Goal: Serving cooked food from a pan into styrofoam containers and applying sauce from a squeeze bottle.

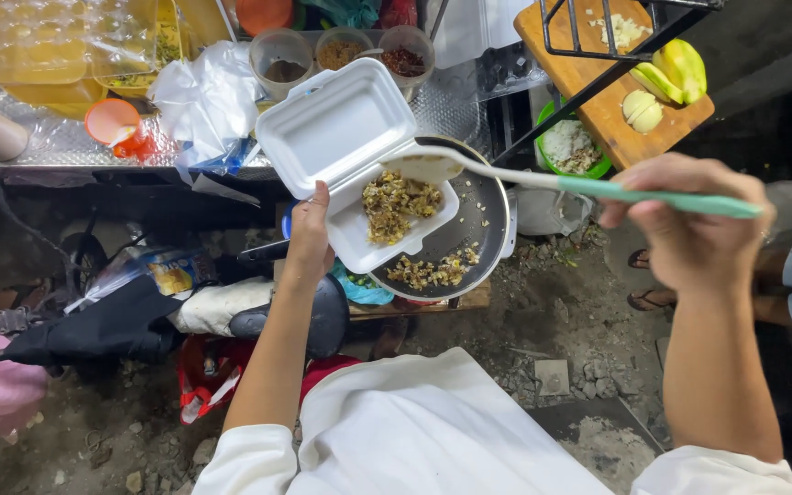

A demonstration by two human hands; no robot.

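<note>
White shirt: my shirt (414,431) is right under the camera, and both my bare arms reach out from it.

Left hand: my left hand (309,234) holds up the white foam box (359,156). My fingers pinch the near edge of the box, closed on it.

Right hand: my right hand (689,215) is curled tight around the green handle of the big spoon (561,181). The white end of the spoon reaches over to the box.

Box: it is open, with the lid tipped up and back. It sits just above the dark round pan (469,238), touching or almost touching its edge; I cannot tell which.

Food in the box: a heap of brown and yellow fried food (396,202) already fills part of the bottom half.

Food in the pan: a smaller pile (428,270) lies on the near side of the pan.

Done: I think most of the food is moved into the box.

Left: the little pile in the pan is not scooped yet, and the lid is not shut.

Around me: a wooden board (598,82) with cut green fruit (666,78) is up on the right. Three small cups (341,50) of brown and red stuff stand behind the box. An orange cup (114,124) sits on the left, near clear egg trays (57,46).

Other people: someone's feet in sandals (648,280) are on the dirt ground at my right.
</note>
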